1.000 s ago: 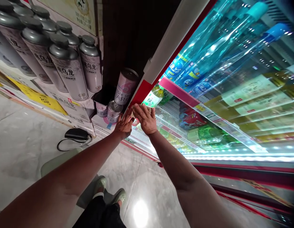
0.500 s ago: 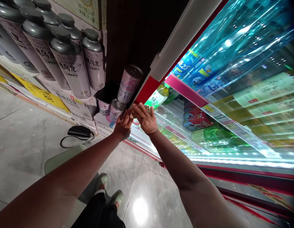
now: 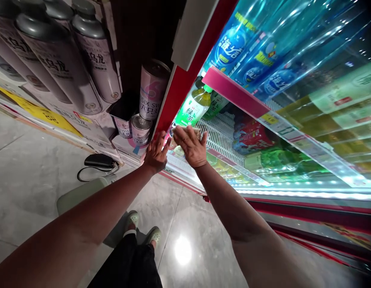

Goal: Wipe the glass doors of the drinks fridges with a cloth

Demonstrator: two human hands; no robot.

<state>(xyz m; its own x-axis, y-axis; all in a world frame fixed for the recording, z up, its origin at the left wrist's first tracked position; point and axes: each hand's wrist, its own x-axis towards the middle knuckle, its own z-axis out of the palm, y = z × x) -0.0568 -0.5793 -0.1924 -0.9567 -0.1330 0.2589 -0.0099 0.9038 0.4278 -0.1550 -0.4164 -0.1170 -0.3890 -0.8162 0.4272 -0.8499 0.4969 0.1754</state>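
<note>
My left hand (image 3: pixel 156 155) rests with spread fingers on the red frame (image 3: pixel 177 87) at the edge of a drinks fridge. Just to its right, my right hand (image 3: pixel 191 147) is laid over a crumpled tan cloth (image 3: pixel 172 143), pressing it against the glass door; most of the cloth is hidden under the palm and fingers. Behind the glass, above that hand, stands a green tea bottle (image 3: pixel 193 107). Left of my left hand are a small pink can (image 3: pixel 141 130) and a larger can (image 3: pixel 153 90).
Tall silver-topped cans (image 3: pixel 97 60) stand on boxes at the left, above a yellow price sign (image 3: pixel 44 114). A black pouch (image 3: pixel 101 162) lies near a pale stool (image 3: pixel 83 196). Blue bottles (image 3: pixel 230 48) fill an upper fridge shelf. My feet are on the tiled floor (image 3: pixel 173 224).
My right hand has shifted right across the glass with the cloth, away from the frame. My left hand stays at the frame, its fingers more spread. The view has come nearer the fridge.
</note>
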